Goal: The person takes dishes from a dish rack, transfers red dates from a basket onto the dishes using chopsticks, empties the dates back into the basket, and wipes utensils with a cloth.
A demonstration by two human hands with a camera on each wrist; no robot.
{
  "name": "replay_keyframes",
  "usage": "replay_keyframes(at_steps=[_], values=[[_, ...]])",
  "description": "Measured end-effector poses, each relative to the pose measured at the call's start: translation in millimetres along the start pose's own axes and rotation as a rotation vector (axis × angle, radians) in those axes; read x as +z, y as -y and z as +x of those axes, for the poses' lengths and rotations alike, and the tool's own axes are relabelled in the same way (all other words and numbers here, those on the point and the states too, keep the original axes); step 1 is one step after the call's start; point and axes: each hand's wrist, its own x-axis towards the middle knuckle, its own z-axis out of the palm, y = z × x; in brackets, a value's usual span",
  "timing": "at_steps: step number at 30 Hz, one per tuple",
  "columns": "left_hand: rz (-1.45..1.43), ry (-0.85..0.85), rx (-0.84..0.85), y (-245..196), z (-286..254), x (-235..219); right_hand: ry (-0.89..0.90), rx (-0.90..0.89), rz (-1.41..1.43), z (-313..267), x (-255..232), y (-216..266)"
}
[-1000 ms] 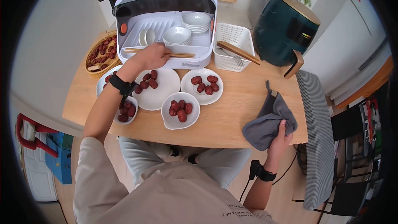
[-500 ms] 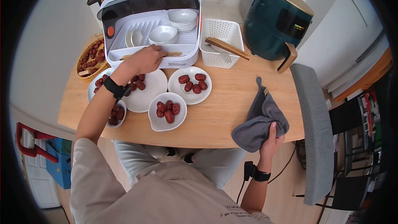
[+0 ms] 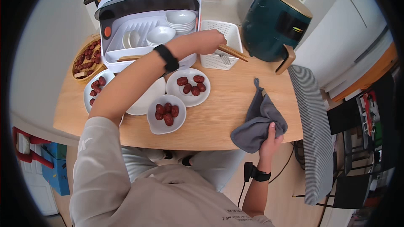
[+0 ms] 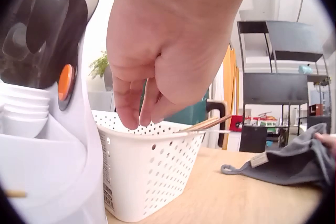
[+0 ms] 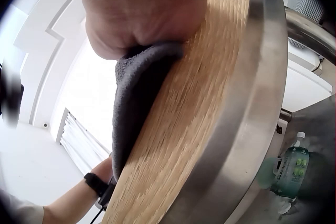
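My left hand [image 3: 210, 42] reaches over a white perforated basket [image 3: 209, 62]. In the left wrist view its fingers point down loosely above the basket's rim, with nothing seen between them. A pair of wooden chopsticks [image 3: 234, 53] and a metal fork [image 3: 224, 59] lean over the basket's edge, close to those fingertips. At the table's front right, my right hand [image 3: 270, 143] holds a grey cloth [image 3: 252, 128], thumb on top. More chopsticks [image 3: 126, 58] lie in the front tray of a white dish box [image 3: 110, 62], partly hidden by my left forearm.
Stacked white bowls [image 3: 160, 36] stand inside the dish box. Plates and a bowl [image 3: 153, 128] with red dates [image 3: 168, 120] line the table's front left. A wicker basket [image 3: 79, 75] of dates is at far left; a green air fryer [image 3: 265, 25] stands back right.
My left hand has moved right, from the chopsticks in the dish box's front tray to above the white basket, leaving those chopsticks behind. The right hand keeps its hold on the cloth.
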Motion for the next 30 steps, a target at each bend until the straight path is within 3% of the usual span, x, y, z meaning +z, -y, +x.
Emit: replay_keyframes(at_steps=[2, 4, 12, 14, 15, 17, 19, 21, 22, 23, 24, 25, 27, 28, 30], values=[[0.069, 0.057, 0.014, 7, 20, 12, -0.022, 0.000, -0.034, -1, 2, 0], [0.086, 0.214, -0.080, 7, 32, 15, -0.020, -0.030, -0.027, 0, 2, -3], [0.097, 0.098, -0.022, 18, 24, 10, 0.002, -0.061, -0.021, 2, 0, -8], [0.044, -0.065, 0.017, 10, 15, -4, 0.004, -0.040, -0.012, 3, -3, -8], [0.050, -0.065, 0.014, 3, 11, -14, 0.001, -0.018, -0.005, 3, -4, -8], [0.002, -0.432, 0.136, -19, 1, -35, -0.030, 0.013, 0.054, 4, -7, -9], [0.008, -0.524, 0.225, -62, -15, -59, -0.053, 0.052, 0.114, -2, -4, -7], [-0.210, -0.358, 0.275, -111, -49, -65, 0.022, 0.039, 0.381, -8, 3, 10], [-0.252, 0.096, -0.051, -158, -74, -92, 0.064, 0.038, 0.435, -19, 5, 18], [-0.057, -0.029, 0.230, -174, -94, -76, 0.108, -0.017, 0.493, -38, 14, 32], [-0.171, 0.046, 0.260, -194, -114, -76, 0.146, -0.072, 0.553, -56, 18, 40], [-0.285, 0.124, 0.295, -211, -130, -77, 0.250, -0.331, -0.137, -78, -8, 24], [-0.497, 0.358, 0.212, -226, -157, -63, 0.242, -0.319, -0.129, -80, -2, 14], [-0.497, 0.360, 0.202, -226, -173, -53, 0.233, -0.316, -0.127, -82, 2, 14], [-0.494, -0.128, 0.405, -221, -204, -30, 0.214, -0.314, -0.122, -87, 7, 13]])
